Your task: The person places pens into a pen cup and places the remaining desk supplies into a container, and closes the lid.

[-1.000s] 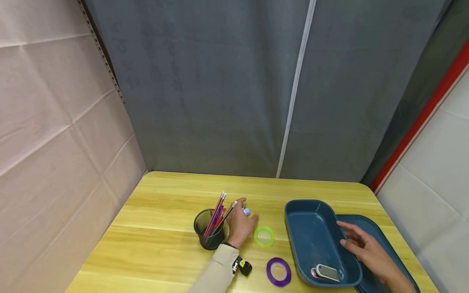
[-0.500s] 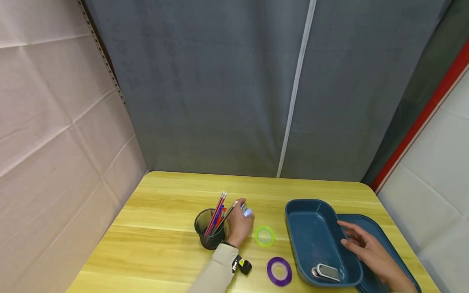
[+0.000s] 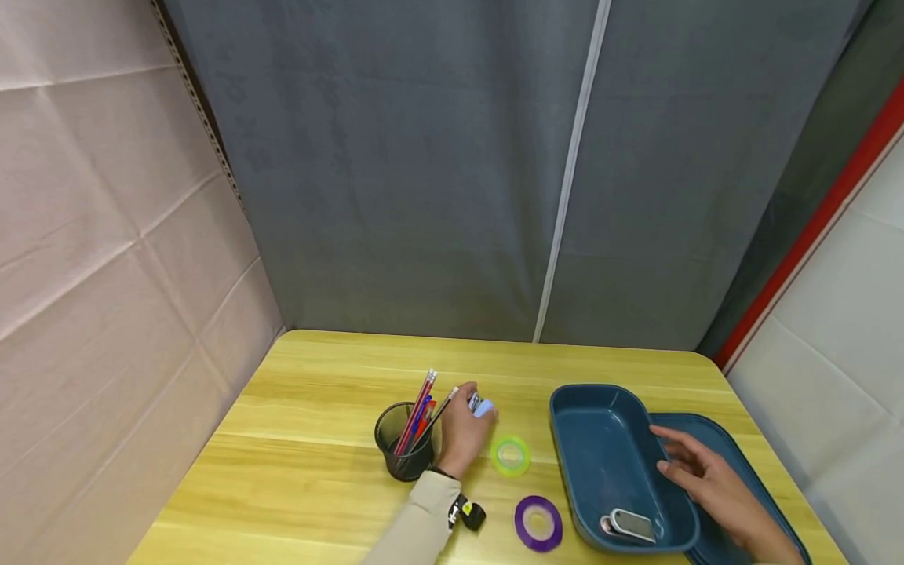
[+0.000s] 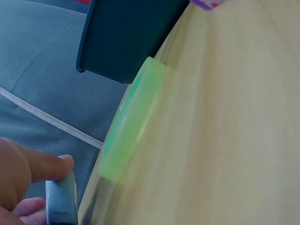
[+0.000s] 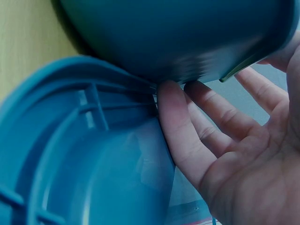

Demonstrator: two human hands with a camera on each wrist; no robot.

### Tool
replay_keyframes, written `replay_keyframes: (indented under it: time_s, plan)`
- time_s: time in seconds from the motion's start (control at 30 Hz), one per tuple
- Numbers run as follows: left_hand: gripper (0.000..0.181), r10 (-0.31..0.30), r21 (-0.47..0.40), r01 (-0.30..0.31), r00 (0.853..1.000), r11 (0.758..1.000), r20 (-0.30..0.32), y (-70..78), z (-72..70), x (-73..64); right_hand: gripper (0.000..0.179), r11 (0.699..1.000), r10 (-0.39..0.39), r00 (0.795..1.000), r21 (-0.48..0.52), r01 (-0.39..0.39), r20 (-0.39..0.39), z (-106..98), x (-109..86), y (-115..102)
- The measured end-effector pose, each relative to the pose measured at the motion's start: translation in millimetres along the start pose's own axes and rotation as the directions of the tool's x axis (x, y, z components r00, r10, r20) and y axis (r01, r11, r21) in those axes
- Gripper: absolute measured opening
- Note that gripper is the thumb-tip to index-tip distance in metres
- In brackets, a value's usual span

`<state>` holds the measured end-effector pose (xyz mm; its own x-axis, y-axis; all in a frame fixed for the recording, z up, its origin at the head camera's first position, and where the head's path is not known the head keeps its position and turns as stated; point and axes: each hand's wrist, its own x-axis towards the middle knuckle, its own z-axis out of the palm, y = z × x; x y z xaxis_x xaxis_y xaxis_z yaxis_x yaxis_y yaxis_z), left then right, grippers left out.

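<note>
My left hand (image 3: 466, 431) pinches a small pale-blue and silver object (image 4: 61, 199) between thumb and fingers, right of a black mesh pen cup (image 3: 404, 463) with pencils and pens. The object resembles a mini stapler; much of it is hidden. A green tape roll (image 3: 510, 456) lies just right of that hand. On the right, my right hand (image 3: 699, 479) touches the side of a deep blue bin (image 3: 600, 439), fingers extended near its rim. A silver, rounded oblong object (image 3: 633, 526) lies in the bin's near end.
A blue lid (image 5: 126, 173) with ribbed edges lies under the right hand, beside the bin. A purple tape roll (image 3: 538, 524) is on the wooden table (image 3: 297, 471) near the front. A grey curtain (image 3: 395, 196) hangs behind the table's far edge.
My left fingers have closed from a spread reach onto the pale-blue object, which has since moved slightly right with the hand. My right hand and the bin are almost still.
</note>
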<state>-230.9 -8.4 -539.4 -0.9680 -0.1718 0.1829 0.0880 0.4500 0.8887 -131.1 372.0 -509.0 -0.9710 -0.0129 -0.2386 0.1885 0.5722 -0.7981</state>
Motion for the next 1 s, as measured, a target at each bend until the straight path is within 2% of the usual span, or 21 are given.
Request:
replay_keyframes:
  time_s: [0.17,0.3,0.57,0.77,1.0]
  plan:
    - [0.064,0.009,-0.026,-0.01,1.0,1.0,-0.016,5.1,0.5,-1.6,0.072,1.0,-0.003,1.0,0.007,0.003,0.006,-0.4,-0.8,-0.8]
    - [0.064,-0.003,-0.054,0.003,1.0,0.999,-0.002,10.0,1.0,-3.3,0.072,1.0,-0.008,1.0,0.006,0.008,0.008,-0.8,-1.6,-1.9]
    - [0.061,-0.01,-0.138,0.021,0.997,0.99,0.076,17.1,0.4,-7.9,0.072,1.0,-0.001,1.0,0.013,0.001,0.013,-1.1,-2.3,-2.8]
    - [0.063,0.016,-0.164,0.01,0.988,0.986,0.154,24.7,-4.0,-11.3,0.072,1.0,0.009,1.0,0.01,-0.009,0.011,-1.5,-2.4,-3.3]
    - [0.062,0.029,-0.18,0.006,0.981,0.984,0.194,36.0,-6.8,-14.5,0.072,1.0,0.013,1.0,0.017,-0.014,0.015,-1.6,-1.8,-2.7]
